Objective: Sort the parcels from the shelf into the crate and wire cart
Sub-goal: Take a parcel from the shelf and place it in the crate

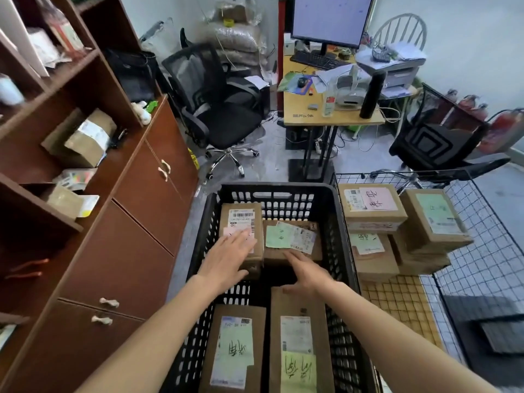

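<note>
A black plastic crate (279,192) stands on the floor before me with several brown parcels in it. My left hand (228,258) hovers flat, fingers straight, over the far left parcel (242,215). My right hand (307,275) reaches in with fingers extended, its tips near the far right parcel (292,236) and its heel over the near right parcel (297,336). A near left parcel (235,350) lies beside it. The wire cart (487,236) to the right holds several stacked parcels (371,207). The brown shelf (107,154) on the left holds two parcels (85,139), (66,199).
Behind the crate are a black office chair (221,109), a desk (326,114) with monitor, keyboard and printer, and a second black chair (436,140). Red fire extinguishers (502,129) stand at the far right. Cabinet doors with knobs (164,168) sit under the shelf.
</note>
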### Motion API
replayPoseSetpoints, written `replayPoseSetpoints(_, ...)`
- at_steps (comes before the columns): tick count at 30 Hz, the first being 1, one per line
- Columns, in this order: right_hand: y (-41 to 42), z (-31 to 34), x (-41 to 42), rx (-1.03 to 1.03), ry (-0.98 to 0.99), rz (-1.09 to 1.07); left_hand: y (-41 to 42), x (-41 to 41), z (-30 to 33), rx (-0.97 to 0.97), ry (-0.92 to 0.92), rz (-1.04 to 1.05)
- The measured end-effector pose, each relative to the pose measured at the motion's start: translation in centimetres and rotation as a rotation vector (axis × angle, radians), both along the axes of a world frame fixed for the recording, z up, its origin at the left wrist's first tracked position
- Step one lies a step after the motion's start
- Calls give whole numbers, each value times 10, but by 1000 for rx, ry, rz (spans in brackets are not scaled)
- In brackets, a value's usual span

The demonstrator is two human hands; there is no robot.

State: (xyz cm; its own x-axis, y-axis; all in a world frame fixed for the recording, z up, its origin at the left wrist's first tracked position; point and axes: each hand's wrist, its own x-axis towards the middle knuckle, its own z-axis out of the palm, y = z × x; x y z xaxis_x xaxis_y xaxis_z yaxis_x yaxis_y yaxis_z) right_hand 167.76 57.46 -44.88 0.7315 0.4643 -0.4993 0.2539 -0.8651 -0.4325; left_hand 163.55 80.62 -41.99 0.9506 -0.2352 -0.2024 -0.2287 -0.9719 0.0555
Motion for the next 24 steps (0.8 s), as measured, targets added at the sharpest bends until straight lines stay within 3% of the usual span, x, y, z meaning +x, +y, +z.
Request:
replayPoseSetpoints(2,-6,3,-15,-99,-27,79,-12,-20,-6,-48,-24,-62)
replayPoseSetpoints(5,-10,0,-42,-193,-32,106,-27,-51,-20,-103,78,-102)
replayPoseSetpoints(11,-17,-14,-84,-348,6,106,-46,-87,-52,-234,255,59)
replayPoseSetpoints(16,-26,-31,-95,-510,16,209,-58,-92,-82,-233,339,82)
replayPoseSetpoints(24,-25,-47,-84,-426,9,182,-66,-79,-110,-233,296,121)
